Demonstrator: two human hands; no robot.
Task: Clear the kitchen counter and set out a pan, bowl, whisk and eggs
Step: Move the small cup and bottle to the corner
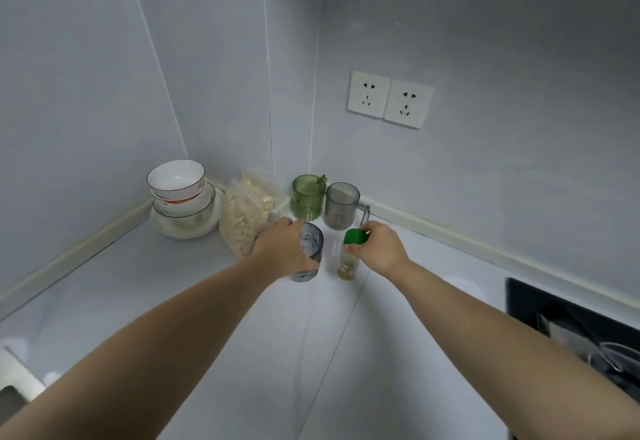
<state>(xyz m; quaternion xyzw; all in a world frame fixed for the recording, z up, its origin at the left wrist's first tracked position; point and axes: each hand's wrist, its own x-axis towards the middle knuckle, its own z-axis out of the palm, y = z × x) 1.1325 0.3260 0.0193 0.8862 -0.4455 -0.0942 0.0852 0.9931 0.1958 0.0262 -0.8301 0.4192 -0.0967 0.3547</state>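
Observation:
My left hand (282, 249) grips a dark marbled cup (311, 244) that stands on the white counter (194, 308) near the corner. To its right, my right hand (379, 249) holds a small bottle with a green cap (349, 259), fingers curled round the cap and neck. A stack of white bowls (181, 197) stands at the back left of the corner. No pan, whisk or eggs can be made out.
A clear bag of oats (244, 218) leans beside the bowls. A green mug (306, 197) and a grey mug (341, 205) stand against the wall behind my hands. A black hob (568, 322) lies at the right; two wall sockets (389, 99) sit above.

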